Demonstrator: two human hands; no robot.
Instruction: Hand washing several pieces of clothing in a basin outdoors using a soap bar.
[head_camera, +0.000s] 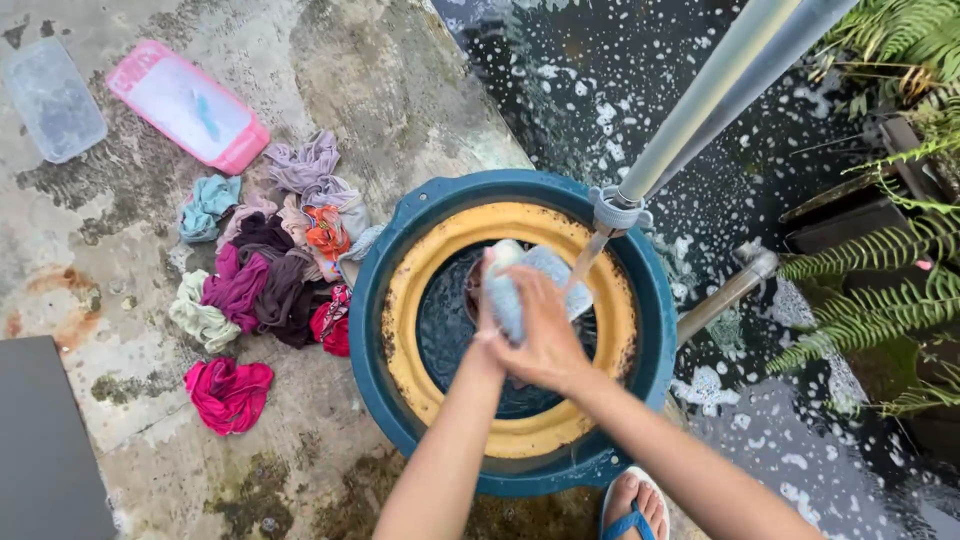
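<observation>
— Two hands were over the basin, then?

— Both, close together. The right hand (548, 340) was closed around a pale blue cloth (530, 285), fingers wrapped over it. The left hand (490, 320) lay mostly behind the right one; it pressed against the same cloth, but I could not tell how its fingers were set.

— Where was the cloth?

— Above the water in the yellow basin (420, 300), which sat inside a larger blue basin (385, 260). A thin stream from the tap (615, 210) on the grey pipe (710, 100) ran down just beside the cloth.

— And around the basins?

— A heap of coloured clothes (280, 270) lay on the concrete floor (400, 90) to the left, touching the blue rim, with a crumpled pink garment (228, 392) a little apart below it. Farther off were a pink tray (188, 105) and a clear lid (55, 98). A foot in a blue sandal (632, 508) stood at the bottom edge, and ferns (880, 290) hung over wet, foamy ground on the right.
</observation>
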